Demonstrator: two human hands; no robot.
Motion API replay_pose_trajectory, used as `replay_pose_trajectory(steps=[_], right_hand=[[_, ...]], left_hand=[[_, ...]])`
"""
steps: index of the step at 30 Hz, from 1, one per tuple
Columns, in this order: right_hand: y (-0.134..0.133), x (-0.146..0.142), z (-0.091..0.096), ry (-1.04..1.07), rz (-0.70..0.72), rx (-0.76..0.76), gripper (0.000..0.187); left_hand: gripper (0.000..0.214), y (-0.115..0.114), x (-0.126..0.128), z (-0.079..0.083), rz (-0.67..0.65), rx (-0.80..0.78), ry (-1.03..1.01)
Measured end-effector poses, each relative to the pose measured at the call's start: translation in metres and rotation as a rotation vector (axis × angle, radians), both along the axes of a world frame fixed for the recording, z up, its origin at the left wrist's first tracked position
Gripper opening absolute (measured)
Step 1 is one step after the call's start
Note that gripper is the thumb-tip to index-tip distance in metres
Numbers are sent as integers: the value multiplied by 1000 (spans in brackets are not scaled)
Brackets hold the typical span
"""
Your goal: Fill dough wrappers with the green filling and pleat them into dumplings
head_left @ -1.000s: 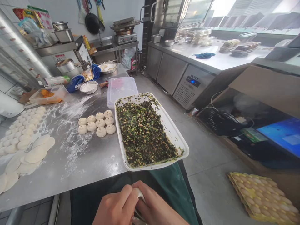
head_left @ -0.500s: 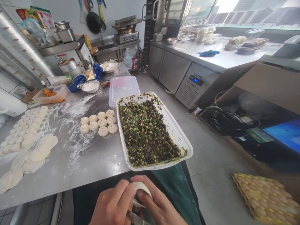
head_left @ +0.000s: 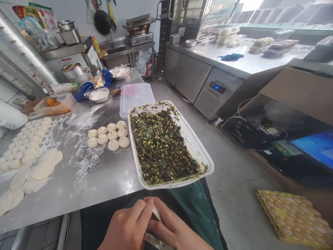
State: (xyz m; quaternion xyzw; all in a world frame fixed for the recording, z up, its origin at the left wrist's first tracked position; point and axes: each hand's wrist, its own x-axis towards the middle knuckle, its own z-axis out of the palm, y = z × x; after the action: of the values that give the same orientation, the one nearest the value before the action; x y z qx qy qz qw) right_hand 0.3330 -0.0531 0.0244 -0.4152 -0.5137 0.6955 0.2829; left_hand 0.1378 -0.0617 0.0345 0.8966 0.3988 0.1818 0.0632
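Note:
Low in the view, both hands are close together around a pale dough wrapper (head_left: 156, 213), mostly hidden by the fingers. My left hand (head_left: 127, 224) pinches its edge from the left. My right hand (head_left: 173, 222) curls around its other side, thumb at the opening. Under the hands shows a flat metal tool (head_left: 157, 241) dusted with white; which hand holds it I cannot tell. Just beyond the hands stands a white tub (head_left: 211, 166) with chopped dark green filling (head_left: 163, 149). Left of the tub, several pleated buns (head_left: 113, 135) sit in rows on the steel table (head_left: 104, 177).
Flat dough rounds (head_left: 43, 168) overlap at the left, with dough pieces (head_left: 33, 139) behind them. A plastic lid (head_left: 136, 97) lies behind the tub, near a bowl of flour (head_left: 99, 95). On the floor at right is an egg tray (head_left: 293, 218). A steel counter (head_left: 200, 62) stands beyond.
The fingers have drawn closer over the dough wrapper, and less of it shows. My right thumb has shifted slightly down and left. The view has shifted slightly.

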Motion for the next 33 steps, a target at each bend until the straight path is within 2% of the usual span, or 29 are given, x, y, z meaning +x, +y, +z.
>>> replay_pose_trajectory(steps=[3,6,9,12,15,17,21,26,28,30,33], right_hand=[[1,3,9,-1,49,-105,44],[-3,1,13,34,-12,-84,50],[-7,-4,14,56,-50,-113,53],[-6,-7,12,74,-55,-170,46],[-4,-9,6,58,-59,-62,42],[-3,-10,1,40,-38,19,40],[-4,-8,-2,13,-45,-24,35],[-3,9,-1,-51,48,2,46],[-3,10,-4,-20,-8,-66,45],[-4,1,-11,111,-107,-184,50],[-7,-23,-27,363,-283,-341,57]], left_hand=[[28,1,-1,2,55,31,-46],[37,1,-2,2,41,98,-37],[35,1,-2,-1,24,31,-40],[27,0,0,-3,47,-19,-49],[42,0,2,-4,19,45,2],[39,0,2,-4,8,63,21],[24,-1,2,-5,35,19,-21],[40,0,-1,-7,4,49,18],[36,1,-3,-6,13,-19,-13],[33,1,-3,-4,29,-67,-72],[47,1,0,-1,17,-31,-109]])
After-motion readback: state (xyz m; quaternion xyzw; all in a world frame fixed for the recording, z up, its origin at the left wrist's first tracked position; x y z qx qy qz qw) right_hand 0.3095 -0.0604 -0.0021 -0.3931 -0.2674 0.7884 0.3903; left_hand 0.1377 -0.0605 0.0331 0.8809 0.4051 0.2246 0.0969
